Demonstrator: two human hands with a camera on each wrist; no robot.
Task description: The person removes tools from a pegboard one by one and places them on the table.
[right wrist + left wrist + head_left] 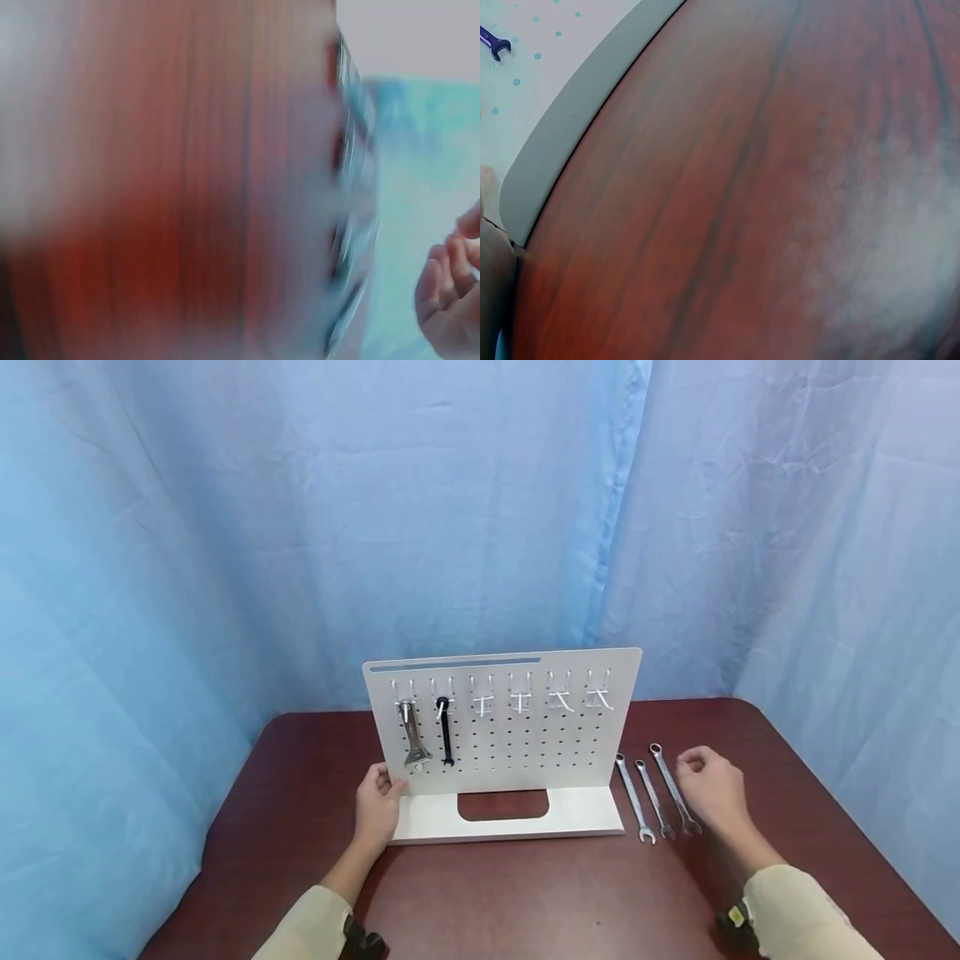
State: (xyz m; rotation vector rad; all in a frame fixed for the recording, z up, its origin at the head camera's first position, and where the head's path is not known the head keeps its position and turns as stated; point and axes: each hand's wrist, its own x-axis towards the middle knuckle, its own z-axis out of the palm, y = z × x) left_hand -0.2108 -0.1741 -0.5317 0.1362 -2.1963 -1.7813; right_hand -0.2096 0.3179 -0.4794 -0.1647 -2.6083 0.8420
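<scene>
A white pegboard stand (pixel 510 810) stands on the table, its lower left edge gripped between the thumb and fingers of my left hand (pixel 377 802). From its leftmost hook hangs an adjustable wrench (pixel 414 737); a black wrench (pixel 446 735) hangs from the hook beside it. Three silver combination wrenches, a left one (pixel 634 800), a middle one (pixel 655 800) and a right one (pixel 675 792), lie to the right of the board. My right hand (pixel 712 783) is just right of them, fingers loosely bent, with nothing visible in it. In the right wrist view the wrenches are blurred.
Four more white hooks, such as the rightmost hook (pixel 598 698), stick out along the board's upper row. The dark red wooden table (pixel 525 893) extends in front and to both sides. Blue curtains (pixel 480 527) hang behind and at the sides.
</scene>
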